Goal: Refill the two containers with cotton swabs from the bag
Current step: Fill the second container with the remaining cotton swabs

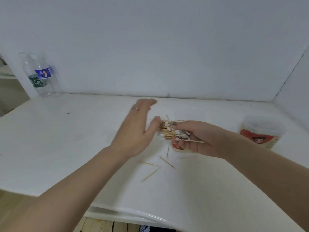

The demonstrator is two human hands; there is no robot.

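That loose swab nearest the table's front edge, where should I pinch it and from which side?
Pinch the loose swab at mid-stick, coming straight down from above. It lies flat on the table, angled, with clear space around it, so fingers should straddle the thin stick across its length. The left hand is open and nearest.

Both forearms are bare, no sleeves showing. Left hand (135,131) has a thin ring (135,108) on one finger, right hand (200,139) has dark-painted nails.
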